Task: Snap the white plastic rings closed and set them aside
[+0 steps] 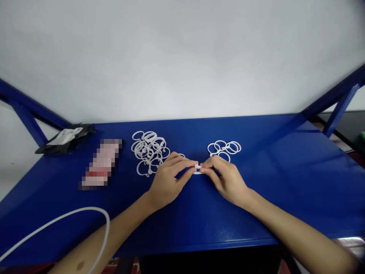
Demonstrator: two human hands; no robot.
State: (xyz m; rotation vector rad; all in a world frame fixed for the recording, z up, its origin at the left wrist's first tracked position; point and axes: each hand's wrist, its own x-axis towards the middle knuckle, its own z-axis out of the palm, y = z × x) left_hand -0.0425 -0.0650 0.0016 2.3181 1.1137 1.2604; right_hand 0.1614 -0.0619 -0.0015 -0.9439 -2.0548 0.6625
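My left hand (168,180) and my right hand (226,179) meet above the middle of the table. Both are closed in a pinch, thumb against forefinger, on the small knobbed part of one white plastic ring (197,173). It looks like a curtain ring with an eyelet; its curved band shows just below my fingertips and the rest is hidden. Left of my left hand lies a tangled pile of similar white rings (146,152). A smaller group of white rings (224,147) rests just beyond my right hand.
The blue table (285,167) runs back to a pale wall (182,61). A black plastic package (67,139) with a white label and a blurred-out rectangular item (102,163) lie at the left. A white cable (82,208) loops across my left forearm. Blue metal bars (340,108) flank the table.
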